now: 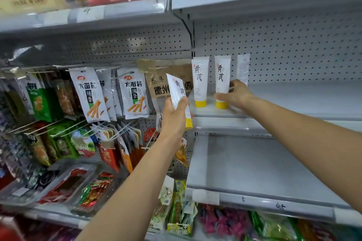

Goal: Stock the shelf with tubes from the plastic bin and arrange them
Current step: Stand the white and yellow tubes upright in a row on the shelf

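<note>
Head view: gripping tilted tube [177, 92] in left hand [175, 116], fingers clamped on its lower half; pinching middle tube [222, 76] on shelf [293, 100] with right hand [234, 96], thumb in front; end tube [243, 67] just behind fingertips.

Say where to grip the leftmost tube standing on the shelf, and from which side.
Pinch the leftmost tube on its white body above the yellow cap, fingers coming from the front-left: it stands upright cap-down, and the middle tube, held by the right hand, crowds its right side.
</note>
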{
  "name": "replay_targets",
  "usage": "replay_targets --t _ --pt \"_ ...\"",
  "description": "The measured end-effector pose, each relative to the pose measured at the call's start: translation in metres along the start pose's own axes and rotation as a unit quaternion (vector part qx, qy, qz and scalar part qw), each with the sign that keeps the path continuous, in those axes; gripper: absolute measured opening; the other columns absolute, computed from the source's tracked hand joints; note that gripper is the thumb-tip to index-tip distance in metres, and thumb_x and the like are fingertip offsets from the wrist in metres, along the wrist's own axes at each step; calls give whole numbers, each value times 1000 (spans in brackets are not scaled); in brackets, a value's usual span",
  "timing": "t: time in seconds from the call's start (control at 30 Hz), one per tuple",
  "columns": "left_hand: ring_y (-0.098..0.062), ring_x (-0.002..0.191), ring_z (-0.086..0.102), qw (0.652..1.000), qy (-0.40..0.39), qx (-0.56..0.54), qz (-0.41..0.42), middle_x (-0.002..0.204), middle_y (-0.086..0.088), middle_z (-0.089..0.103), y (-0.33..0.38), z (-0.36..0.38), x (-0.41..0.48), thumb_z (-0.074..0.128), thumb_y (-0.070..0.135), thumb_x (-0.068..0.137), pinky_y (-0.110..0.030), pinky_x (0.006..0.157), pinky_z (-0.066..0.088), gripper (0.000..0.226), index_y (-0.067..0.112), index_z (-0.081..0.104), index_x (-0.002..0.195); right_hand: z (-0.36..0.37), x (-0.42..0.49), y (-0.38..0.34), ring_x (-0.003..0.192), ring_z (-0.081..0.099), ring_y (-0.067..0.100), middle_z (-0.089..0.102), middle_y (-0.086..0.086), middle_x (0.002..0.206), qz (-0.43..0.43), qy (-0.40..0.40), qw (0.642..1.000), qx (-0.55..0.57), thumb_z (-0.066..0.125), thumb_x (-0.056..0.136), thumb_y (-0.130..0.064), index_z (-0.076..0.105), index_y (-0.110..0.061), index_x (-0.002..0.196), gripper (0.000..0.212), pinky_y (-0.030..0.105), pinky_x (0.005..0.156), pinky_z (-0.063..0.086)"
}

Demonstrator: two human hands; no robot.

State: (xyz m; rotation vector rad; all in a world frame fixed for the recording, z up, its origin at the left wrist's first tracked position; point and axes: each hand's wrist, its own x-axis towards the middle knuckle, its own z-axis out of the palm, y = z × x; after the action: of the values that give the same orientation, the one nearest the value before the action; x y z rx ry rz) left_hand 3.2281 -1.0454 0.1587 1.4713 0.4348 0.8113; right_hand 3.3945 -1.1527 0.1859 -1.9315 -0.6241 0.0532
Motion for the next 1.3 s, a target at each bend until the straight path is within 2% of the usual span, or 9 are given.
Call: replay_targets --t 0.17,0.27,0.4,0.53,0.63,0.73,1.0,1.2,1.3 --pt "-21 100 63 1000 -5 -15 -11 122 -3 61 3 3 -2 51 30 98 -41 85 53 43 24 42 139 -8 -24 -3 90 55 24 51 0 91 -86 150 983 -67 64 85 -24 45 -12 103 28 38 81 46" --pt "-26 106 63 1000 -7 -30 2 123 -6 60 6 10 -4 60 29 90 -47 88 54 40 25 47 127 -8 -53 -12 72 52 12 58 1 81 -156 11 988 4 74 80 -22 59 -9 92 22 26 67 47" --pt "-27 103 66 998 -28 -64 -1 118 -8 63 8 24 -7 62 20 91 -44 76 58 32 25 46 118 4 -82 -23 74 57 11 69 13 90 -162 -164 971 -56 82 71 -36 68 -8 98 42 32 73 49" --pt "-21 97 68 996 -50 -76 12 115 -4 64 12 34 -11 60 16 93 -32 63 56 42 22 41 130 11 -86 -28 66 55 13 67 12 79 -163 -134 976 -50 77 65 -38 66 -2 93 47 37 66 49" --pt "-18 99 67 995 -72 -56 33 114 -2 64 18 37 -13 59 18 94 -35 76 58 43 21 41 133 8 -86 -28 82 68 25 70 16 93 -138 -116 983 -37 75 57 -44 65 -4 95 55 48 80 55" --pt "-12 103 62 989 -95 46 99 110 7 63 22 33 -12 54 24 97 -29 86 53 32 21 48 128 -5 -81 -25 81 67 21 70 10 89 -125 -105 987 -11 80 71 -24 61 -11 90 30 38 77 56" --pt "-17 114 52 818 -72 494 285 123 3 58 3 20 -4 52 35 94 -38 91 47 33 22 56 125 -46 -47 -10 86 65 18 67 5 98 -79 8 997 6 77 74 -13 59 -8 106 37 21 67 51" --pt "-18 115 53 776 -68 556 288 125 2 58 0 23 -2 50 38 95 -39 87 50 36 22 55 126 -57 -25 7 70 53 10 57 -1 83 -38 8 998 -50 74 77 -9 55 -10 97 28 20 56 41" --pt "-18 116 52 772 -69 565 283 126 2 57 1 25 0 50 39 95 -37 87 48 37 23 55 127 -57 -17 14 78 54 17 56 -2 81 -26 11 997 -68 74 77 -9 54 -11 96 28 26 65 42"
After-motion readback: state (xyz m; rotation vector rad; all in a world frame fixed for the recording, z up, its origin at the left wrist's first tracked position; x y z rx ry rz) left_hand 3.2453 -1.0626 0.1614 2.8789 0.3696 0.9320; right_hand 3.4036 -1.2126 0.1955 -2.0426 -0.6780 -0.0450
